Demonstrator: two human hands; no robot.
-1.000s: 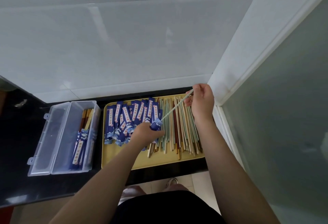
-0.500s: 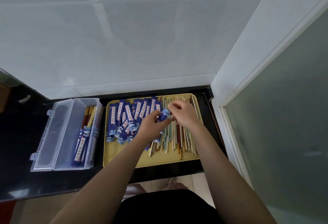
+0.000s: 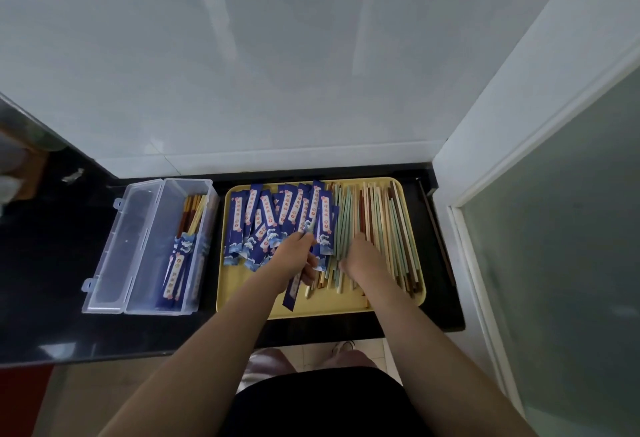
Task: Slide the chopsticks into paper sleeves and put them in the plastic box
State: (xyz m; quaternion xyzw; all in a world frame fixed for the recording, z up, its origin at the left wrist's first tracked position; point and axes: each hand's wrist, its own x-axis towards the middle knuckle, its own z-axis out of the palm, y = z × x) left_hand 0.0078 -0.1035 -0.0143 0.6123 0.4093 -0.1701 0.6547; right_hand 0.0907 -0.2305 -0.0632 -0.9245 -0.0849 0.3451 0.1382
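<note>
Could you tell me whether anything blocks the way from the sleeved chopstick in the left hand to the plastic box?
Nothing visible does: the left hand holds the sleeved chopstick over the yellow tray, and the plastic box lies open beside it.

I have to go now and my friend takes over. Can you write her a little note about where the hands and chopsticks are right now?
Left hand grips a sleeved chopstick over the yellow tray.
Right hand rests on the loose chopsticks; its fingers are hidden.
Empty paper sleeves lie on the tray's left half.
Done: a few sleeved pairs sit in the open plastic box.
Left: box the held one, then sleeve the rest.
</note>
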